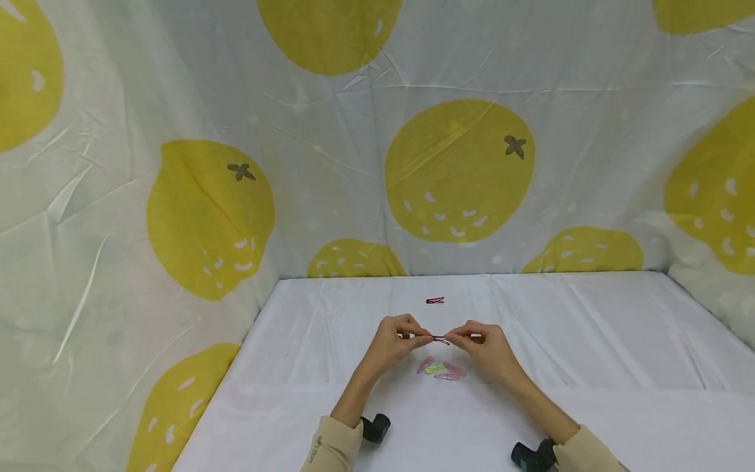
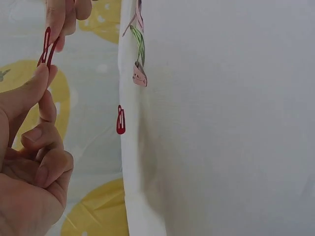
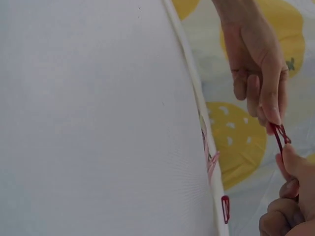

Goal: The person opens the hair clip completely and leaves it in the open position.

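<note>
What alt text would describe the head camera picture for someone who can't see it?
Two hands, the left hand and the right hand, pinch the ends of a dark red hair clip above a white table. Pink and green clips lie beneath; another red clip lies farther back, before a lemon-print curtain.

Loose clips [image 1: 441, 370] under hands [image 1: 439, 341]; red clip [image 1: 434, 301] beyond; cloth [image 1: 590, 328] bare elsewhere.
</note>
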`<state>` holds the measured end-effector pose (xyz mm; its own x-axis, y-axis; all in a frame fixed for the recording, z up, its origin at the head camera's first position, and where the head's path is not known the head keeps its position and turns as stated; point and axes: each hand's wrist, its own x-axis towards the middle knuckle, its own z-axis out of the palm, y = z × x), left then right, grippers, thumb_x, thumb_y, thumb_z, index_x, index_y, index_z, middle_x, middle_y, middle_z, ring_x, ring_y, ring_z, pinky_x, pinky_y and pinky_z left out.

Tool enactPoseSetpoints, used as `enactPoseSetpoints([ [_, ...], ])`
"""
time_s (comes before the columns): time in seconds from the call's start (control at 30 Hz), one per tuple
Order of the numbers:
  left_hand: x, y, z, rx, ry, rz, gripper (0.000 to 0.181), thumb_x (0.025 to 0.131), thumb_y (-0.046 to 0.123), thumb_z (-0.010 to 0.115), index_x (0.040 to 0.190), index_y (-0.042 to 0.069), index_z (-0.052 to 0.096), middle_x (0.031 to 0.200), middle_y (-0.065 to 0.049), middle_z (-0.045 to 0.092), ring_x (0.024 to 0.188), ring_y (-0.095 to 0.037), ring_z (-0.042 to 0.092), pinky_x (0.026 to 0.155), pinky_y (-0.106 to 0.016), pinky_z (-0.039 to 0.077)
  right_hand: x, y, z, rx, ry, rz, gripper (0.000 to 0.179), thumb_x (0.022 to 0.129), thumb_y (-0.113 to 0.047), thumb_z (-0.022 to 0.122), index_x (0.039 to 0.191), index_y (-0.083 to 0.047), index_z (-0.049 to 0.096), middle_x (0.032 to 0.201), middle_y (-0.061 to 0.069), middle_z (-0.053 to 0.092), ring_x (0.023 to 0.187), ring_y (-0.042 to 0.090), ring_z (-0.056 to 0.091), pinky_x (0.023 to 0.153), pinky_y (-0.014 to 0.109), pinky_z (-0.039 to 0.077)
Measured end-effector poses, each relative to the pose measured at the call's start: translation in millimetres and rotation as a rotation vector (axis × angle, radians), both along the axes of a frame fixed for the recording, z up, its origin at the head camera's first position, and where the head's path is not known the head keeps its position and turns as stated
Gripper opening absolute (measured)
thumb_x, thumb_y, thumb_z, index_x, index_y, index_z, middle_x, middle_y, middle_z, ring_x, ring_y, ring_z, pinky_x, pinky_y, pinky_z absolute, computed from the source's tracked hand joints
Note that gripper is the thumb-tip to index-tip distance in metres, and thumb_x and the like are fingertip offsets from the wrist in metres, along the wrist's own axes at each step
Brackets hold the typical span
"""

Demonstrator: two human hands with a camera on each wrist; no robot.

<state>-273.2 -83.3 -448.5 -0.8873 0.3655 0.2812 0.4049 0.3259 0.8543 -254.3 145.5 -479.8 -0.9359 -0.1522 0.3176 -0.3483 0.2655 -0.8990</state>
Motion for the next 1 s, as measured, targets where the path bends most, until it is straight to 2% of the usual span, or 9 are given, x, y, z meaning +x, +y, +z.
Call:
enactPoseSetpoints([
  [0.13,-6.8,1.7,-2.2,-0.008,0.004,0.052,0.008,0.087,0.008,0.083,0.090,0.001,0.083,0.082,-0.015,0.072,0.066,-0.005,0.047,0.060,-0.017,0.038,-3.8,-3,1.5,0.037,-0.039,-0.105,0.018,0.090,-0.027,0.082,0.099,-0.012,0.083,0.086,0.005,0.075,0.077,0.006,0.063,0.067,0.017,0.049],
  [0.27,-19.4,5.5,-3.9,-0.032,0.019,0.089,0.010,0.087,0.008,0.082,0.091,-0.001,0.083,0.083,-0.016,0.074,0.065,-0.005,0.047,0.059,-0.016,0.037,-10.4,-5,2.8,0.057,-0.027,-0.172,0.018,0.086,-0.029,0.085,0.095,-0.013,0.084,0.075,0.002,0.066,0.070,0.006,0.049,0.058,0.019,0.039],
  [0.37,-30.5,9.2,-3.4,-0.069,0.029,0.097,0.011,0.087,0.009,0.083,0.092,-0.001,0.083,0.084,-0.016,0.075,0.066,-0.006,0.046,0.059,-0.017,0.037,-18.2,-7,2.1,0.061,-0.006,-0.192,0.014,0.086,-0.024,0.086,0.093,-0.012,0.084,0.075,0.003,0.070,0.070,0.008,0.050,0.060,0.019,0.041],
  [0.5,-46.2,14.8,-3.5,-0.104,0.000,0.128,0.011,0.086,0.010,0.084,0.092,0.000,0.083,0.088,-0.016,0.076,0.068,-0.008,0.047,0.058,-0.018,0.037,-31.3,-9,-1.0,0.064,0.004,-0.230,0.010,0.086,-0.018,0.086,0.091,-0.009,0.084,0.077,0.006,0.071,0.071,0.008,0.051,0.061,0.019,0.042],
  [0.7,-66.5,22.7,-5.0,-0.113,-0.102,0.239,0.011,0.083,0.010,0.087,0.088,0.001,0.083,0.093,-0.014,0.078,0.077,-0.012,0.050,0.063,-0.023,0.038,-60.2,-9,-7.6,0.105,-0.051,-0.252,0.012,0.086,-0.018,0.085,0.092,-0.007,0.084,0.078,0.005,0.069,0.073,0.011,0.051,0.062,0.020,0.039],
  [0.8,-75.3,26.0,-7.5,-0.123,-0.140,0.287,0.010,0.082,0.010,0.088,0.087,0.002,0.083,0.089,-0.013,0.077,0.079,-0.013,0.051,0.067,-0.024,0.038,-73.5,-8,-10.2,0.133,-0.085,-0.267,0.015,0.087,-0.019,0.085,0.094,-0.005,0.083,0.082,0.005,0.070,0.077,0.013,0.051,0.063,0.022,0.038],
  [1.0,-87.5,30.5,-14.6,-0.132,-0.159,0.315,0.009,0.080,0.006,0.088,0.085,0.001,0.083,0.082,-0.015,0.076,0.069,-0.010,0.050,0.062,-0.022,0.037,-88.9,-8,-15.0,0.159,-0.120,-0.283,0.015,0.087,-0.017,0.084,0.092,-0.003,0.083,0.083,0.006,0.070,0.078,0.015,0.050,0.063,0.023,0.036],
])
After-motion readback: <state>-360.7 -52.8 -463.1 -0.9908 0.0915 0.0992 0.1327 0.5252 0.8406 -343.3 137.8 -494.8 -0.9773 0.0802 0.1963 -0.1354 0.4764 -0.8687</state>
